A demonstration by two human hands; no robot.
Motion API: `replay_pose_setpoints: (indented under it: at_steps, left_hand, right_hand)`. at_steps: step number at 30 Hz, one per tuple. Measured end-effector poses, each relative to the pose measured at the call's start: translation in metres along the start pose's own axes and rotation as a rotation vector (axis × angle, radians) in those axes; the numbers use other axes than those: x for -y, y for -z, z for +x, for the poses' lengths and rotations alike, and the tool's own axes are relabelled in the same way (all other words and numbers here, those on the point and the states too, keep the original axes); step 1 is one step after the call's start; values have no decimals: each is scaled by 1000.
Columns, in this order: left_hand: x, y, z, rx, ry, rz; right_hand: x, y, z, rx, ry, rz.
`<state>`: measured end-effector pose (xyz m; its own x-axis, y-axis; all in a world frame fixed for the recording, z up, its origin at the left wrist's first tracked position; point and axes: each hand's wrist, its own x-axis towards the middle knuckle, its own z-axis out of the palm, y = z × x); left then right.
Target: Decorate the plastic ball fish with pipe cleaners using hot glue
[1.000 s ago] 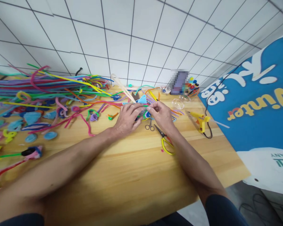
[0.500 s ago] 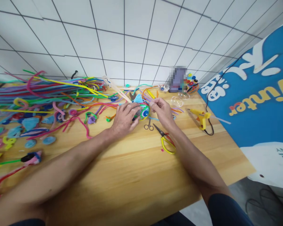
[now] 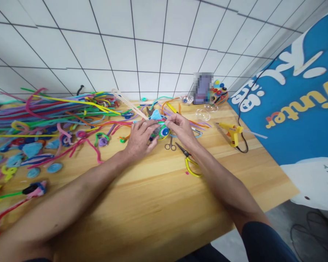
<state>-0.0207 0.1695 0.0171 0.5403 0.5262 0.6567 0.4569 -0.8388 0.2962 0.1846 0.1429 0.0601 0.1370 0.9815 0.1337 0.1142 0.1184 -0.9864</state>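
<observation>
A small round craft figure (image 3: 164, 132) with a blue-and-white eye and green and yellow edging lies between my hands. My left hand (image 3: 140, 137) has its fingers over the figure's left part, gripping it from above. My right hand (image 3: 180, 128) is at the figure's upper right, thumb and forefinger pinched together; what is between them is too small to make out. A light blue ribbed piece (image 3: 155, 115) shows just behind the figure. Small metal scissors (image 3: 170, 145) and yellow-handled scissors (image 3: 190, 162) lie in front of my right hand.
Colourful pipe cleaners (image 3: 51, 109) fill the back left, with light blue pieces (image 3: 54, 167) in front. A yellow glue gun (image 3: 233, 134) with a black cable lies at the right. Clear round covers (image 3: 202, 115) and a blurred-out upright object (image 3: 203, 88) stand near the tiled wall.
The whole view has shifted slightly, moving the scene a little left. My right hand has come closer to my left at the figure's upper edge; my left hand keeps its grip.
</observation>
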Motion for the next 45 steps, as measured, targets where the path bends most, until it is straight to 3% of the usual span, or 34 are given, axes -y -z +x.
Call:
replay_pose_setpoints:
  at_steps: [19,29,45]
  left_hand:
    - [-2,2,1,22,-25,100]
    - [-2,0,0,-24,-80,89]
    - [-6,2,1,21,-44,137]
  right_hand:
    - [2,-1,3,-11,-104,140]
    - [-1,-3,2,-18,-77,105]
    - [-11,0,7,15,-59,113]
